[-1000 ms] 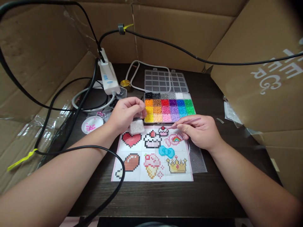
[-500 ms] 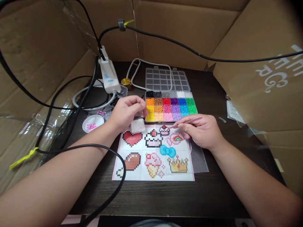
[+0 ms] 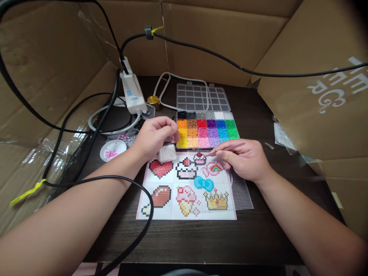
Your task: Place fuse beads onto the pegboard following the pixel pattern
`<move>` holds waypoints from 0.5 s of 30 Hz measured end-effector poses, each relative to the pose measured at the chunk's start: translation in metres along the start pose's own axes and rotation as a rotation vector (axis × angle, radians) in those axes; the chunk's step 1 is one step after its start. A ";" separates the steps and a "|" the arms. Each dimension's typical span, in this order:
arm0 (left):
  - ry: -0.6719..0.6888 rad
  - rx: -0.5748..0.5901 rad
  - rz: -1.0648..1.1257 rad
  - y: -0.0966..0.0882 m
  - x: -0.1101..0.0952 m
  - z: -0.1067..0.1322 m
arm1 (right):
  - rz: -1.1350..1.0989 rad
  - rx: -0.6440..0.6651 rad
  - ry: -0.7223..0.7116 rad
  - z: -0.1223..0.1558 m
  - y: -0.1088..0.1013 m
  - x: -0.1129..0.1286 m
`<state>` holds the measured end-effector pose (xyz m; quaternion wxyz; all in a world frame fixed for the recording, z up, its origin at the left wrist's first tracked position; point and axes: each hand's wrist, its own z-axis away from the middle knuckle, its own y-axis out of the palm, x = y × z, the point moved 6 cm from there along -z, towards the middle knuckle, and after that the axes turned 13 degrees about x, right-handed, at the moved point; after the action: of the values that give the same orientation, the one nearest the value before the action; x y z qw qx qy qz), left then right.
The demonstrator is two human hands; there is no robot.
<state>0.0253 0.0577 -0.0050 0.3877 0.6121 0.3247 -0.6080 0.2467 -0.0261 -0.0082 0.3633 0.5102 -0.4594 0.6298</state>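
My right hand (image 3: pixel 244 159) is closed around pink tweezers (image 3: pixel 227 148), their tips at a small bead cupcake (image 3: pixel 200 159) with a red cherry. The cupcake lies on a clear pegboard (image 3: pixel 243 191), which overlaps a pattern sheet (image 3: pixel 161 212) with a heart, a football, an ice cream and a crown. A blue bead bow (image 3: pixel 204 184) sits just below it. My left hand (image 3: pixel 156 136) is curled, thumb against fingers, over a small clear box of white beads (image 3: pixel 167 153). Something see-through shows under its fingertips; I cannot make out what it is.
Behind the sheet stands a sorted bead case (image 3: pixel 207 130) with its clear lid (image 3: pixel 202 97) folded back. A white dish of pink beads (image 3: pixel 113 150) is at the left. Cables loop from a power strip (image 3: pixel 132 90); one black cable (image 3: pixel 146 191) crosses before my left forearm.
Almost nothing differs. Both hands hold the same places, and the tweezer tips stay at the small cupcake. The view has shifted very slightly.
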 end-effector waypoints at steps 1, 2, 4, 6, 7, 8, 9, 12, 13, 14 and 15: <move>0.002 0.003 0.000 0.000 0.000 0.000 | 0.002 0.000 -0.008 0.000 0.000 0.000; 0.002 0.004 -0.001 0.001 0.000 0.000 | 0.004 -0.001 -0.013 0.001 0.000 0.000; -0.005 0.000 0.000 0.001 0.000 0.001 | 0.006 -0.005 -0.016 0.001 -0.001 0.000; -0.014 -0.003 0.000 0.001 -0.001 0.001 | 0.002 -0.008 -0.018 0.001 -0.001 -0.001; -0.017 -0.003 0.000 0.002 -0.001 0.001 | 0.000 -0.008 -0.024 0.001 -0.001 -0.001; -0.017 -0.004 0.000 0.002 -0.001 0.001 | 0.000 -0.006 -0.030 0.001 -0.001 -0.001; -0.017 -0.004 -0.001 0.002 -0.001 0.001 | 0.001 -0.003 -0.034 0.001 -0.001 -0.001; -0.013 -0.007 0.001 0.002 -0.001 0.000 | 0.006 0.005 -0.032 0.000 -0.001 -0.001; -0.011 -0.007 0.002 0.002 -0.001 0.000 | 0.008 0.003 -0.029 0.000 -0.001 -0.001; -0.009 -0.007 0.002 0.002 -0.001 0.000 | 0.010 -0.001 -0.025 0.000 -0.002 -0.001; -0.007 -0.005 0.002 0.002 -0.001 0.000 | 0.011 -0.005 -0.021 0.000 -0.002 -0.001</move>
<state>0.0267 0.0571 -0.0040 0.3910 0.6092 0.3245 -0.6089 0.2485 -0.0256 -0.0085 0.3560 0.5136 -0.4675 0.6252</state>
